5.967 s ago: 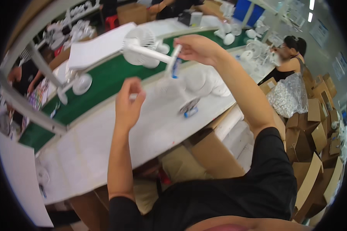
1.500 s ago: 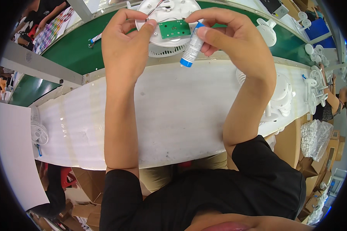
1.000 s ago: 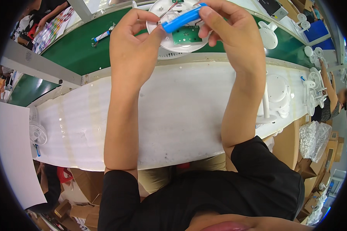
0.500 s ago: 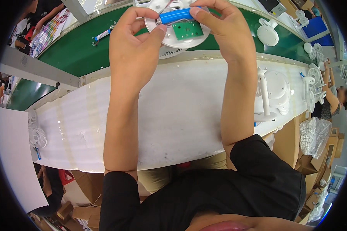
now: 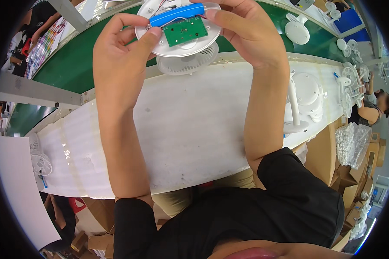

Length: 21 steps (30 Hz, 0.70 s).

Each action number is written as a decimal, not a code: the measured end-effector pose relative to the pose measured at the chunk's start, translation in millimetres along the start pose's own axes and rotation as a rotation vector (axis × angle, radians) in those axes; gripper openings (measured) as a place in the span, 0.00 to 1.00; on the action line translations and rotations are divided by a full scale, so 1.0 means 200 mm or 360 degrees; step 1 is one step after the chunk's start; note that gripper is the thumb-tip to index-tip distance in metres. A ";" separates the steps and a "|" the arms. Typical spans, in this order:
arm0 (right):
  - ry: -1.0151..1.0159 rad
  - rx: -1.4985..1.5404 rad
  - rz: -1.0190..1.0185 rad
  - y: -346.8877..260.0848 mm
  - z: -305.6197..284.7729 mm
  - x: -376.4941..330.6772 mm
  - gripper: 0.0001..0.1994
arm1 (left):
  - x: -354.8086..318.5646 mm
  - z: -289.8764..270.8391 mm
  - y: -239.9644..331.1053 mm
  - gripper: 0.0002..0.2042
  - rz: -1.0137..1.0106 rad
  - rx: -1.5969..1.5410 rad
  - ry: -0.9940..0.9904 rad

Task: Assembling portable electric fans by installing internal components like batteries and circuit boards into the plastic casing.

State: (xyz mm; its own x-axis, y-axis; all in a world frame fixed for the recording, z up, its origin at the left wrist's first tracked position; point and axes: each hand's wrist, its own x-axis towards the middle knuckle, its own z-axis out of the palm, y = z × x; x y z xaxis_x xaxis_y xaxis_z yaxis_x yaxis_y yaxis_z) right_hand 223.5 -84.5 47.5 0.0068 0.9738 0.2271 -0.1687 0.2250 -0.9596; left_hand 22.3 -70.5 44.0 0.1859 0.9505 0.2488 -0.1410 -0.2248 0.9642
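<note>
Up at the top edge, a round white fan base point(image 5: 177, 51) is held between my two hands, its inner side facing me. Across it lies a blue cylindrical battery point(image 5: 177, 15) with thin wires around it. Just below the battery sits a green circuit board point(image 5: 186, 32). My left hand point(image 5: 125, 52) is closed at the base's left rim, thumb and forefinger by the battery's left end. My right hand point(image 5: 253, 36) grips the right side, its thumb at the battery's right end. The white fan cage point(image 5: 188, 62) shows beneath the base.
A white padded bench point(image 5: 194, 125) spans the front, with a green surface point(image 5: 73, 71) behind it. White fan parts point(image 5: 307, 93) stand on the right, a small fan point(image 5: 41, 164) at the left end. A metal post point(image 5: 39, 90) rises at left. Another person point(image 5: 371, 110) is at far right.
Both hands' fan base has shifted left and slightly down, tilting a little. More of the fan cage shows under it. My left hand moved left with it.
</note>
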 end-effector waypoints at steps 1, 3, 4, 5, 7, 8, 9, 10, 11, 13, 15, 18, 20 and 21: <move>-0.0014 -0.0115 0.0021 -0.02 0.00 -0.01 0.14 | 0.00 0.00 -0.01 0.08 0.0017 0.0011 -0.0027; -0.0042 -0.0347 0.0067 -0.05 -0.01 -0.03 0.14 | -0.01 -0.01 -0.03 0.08 0.0051 0.0031 -0.0083; -0.0037 -0.0349 0.0071 -0.06 -0.01 -0.04 0.14 | -0.01 -0.01 -0.01 0.08 0.0047 0.0028 -0.0088; -0.0057 -0.0380 0.0041 -0.07 -0.01 -0.04 0.14 | -0.01 -0.02 0.00 0.08 0.0055 0.0043 -0.0099; -0.0098 -0.0443 -0.0017 -0.09 0.00 -0.05 0.14 | -0.02 -0.04 0.04 0.08 0.0070 0.0073 -0.0121; -0.0119 -0.0473 -0.0046 -0.10 0.01 -0.06 0.14 | -0.03 -0.05 0.06 0.08 0.0077 0.0088 -0.0131; -0.0135 -0.0509 -0.0071 -0.11 0.01 -0.07 0.14 | -0.04 -0.07 0.07 0.08 0.0070 0.0080 -0.0139; -0.0151 -0.0543 -0.0094 -0.11 0.01 -0.07 0.14 | -0.05 -0.08 0.07 0.08 0.0063 0.0102 -0.0168; -0.0167 -0.0577 -0.0118 -0.11 0.02 -0.08 0.15 | -0.06 -0.09 0.08 0.08 0.0056 0.0126 -0.0196; -0.0200 -0.0641 -0.0161 -0.11 0.02 -0.09 0.15 | -0.07 -0.12 0.09 0.09 0.0039 0.0174 -0.0254; -0.0206 -0.0680 -0.0140 -0.13 0.02 -0.09 0.15 | -0.06 -0.12 0.11 0.09 -0.0001 0.0151 -0.0254; -0.0216 -0.0806 -0.0093 -0.13 -0.01 -0.07 0.14 | 0.00 -0.11 0.10 0.09 -0.0103 0.0078 -0.0264; -0.0229 -0.0852 -0.0156 -0.11 -0.06 0.01 0.14 | 0.06 -0.10 0.08 0.08 -0.0069 0.0149 -0.0283; -0.0239 -0.0902 -0.0201 -0.08 -0.08 0.03 0.13 | 0.09 -0.09 0.04 0.08 -0.0047 0.0212 -0.0307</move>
State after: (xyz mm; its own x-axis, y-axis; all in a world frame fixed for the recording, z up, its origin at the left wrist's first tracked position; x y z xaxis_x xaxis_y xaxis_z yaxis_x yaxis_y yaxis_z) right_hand 242.0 -82.0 62.0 -0.1537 0.9326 0.3265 0.3766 0.3608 -0.8532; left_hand 5.9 -51.6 55.1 0.3724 0.9014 0.2207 -0.0055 -0.2357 0.9718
